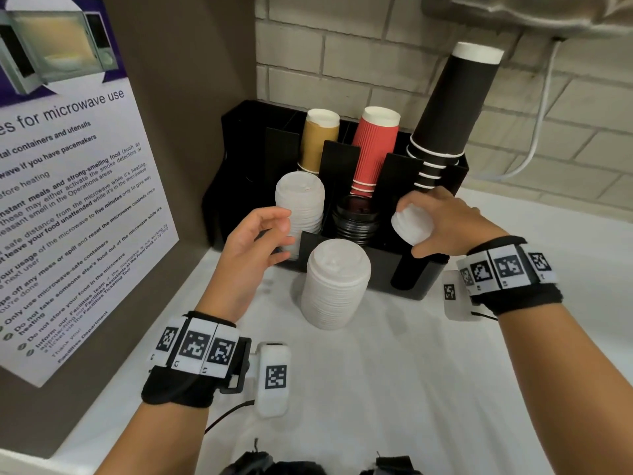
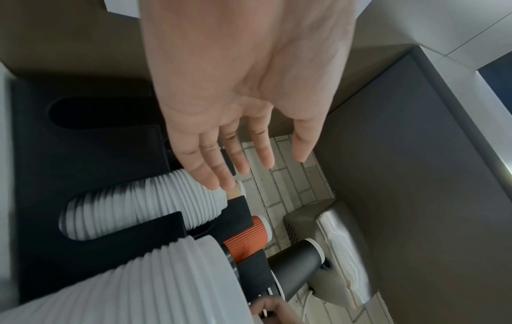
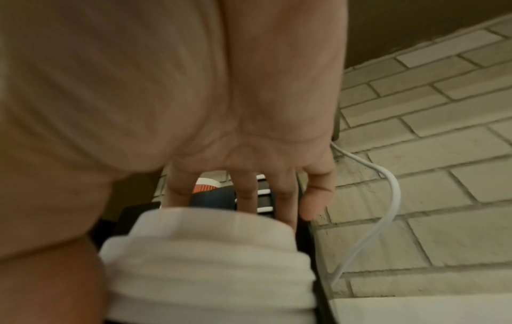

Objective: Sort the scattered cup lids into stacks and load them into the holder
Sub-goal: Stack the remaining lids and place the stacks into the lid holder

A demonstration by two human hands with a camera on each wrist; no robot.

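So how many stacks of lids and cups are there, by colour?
White lid stacks: 3
Black lid stacks: 1
Tan cup stacks: 1
Red cup stacks: 1
Black cup stacks: 1
Total: 7

Right hand (image 1: 452, 224) grips a short stack of white lids (image 1: 411, 222) above the right front slot of the black holder (image 1: 404, 279). Left hand (image 1: 255, 245), fingers relaxed, is beside a white lid stack (image 1: 301, 207) in the left slot. Black lids (image 1: 356, 219) fill the middle slot. A free lid stack (image 1: 334, 286) stands on the counter (image 1: 411, 389). Tan (image 1: 318, 142), red (image 1: 373, 149) and black cups (image 1: 448, 108) stand behind.
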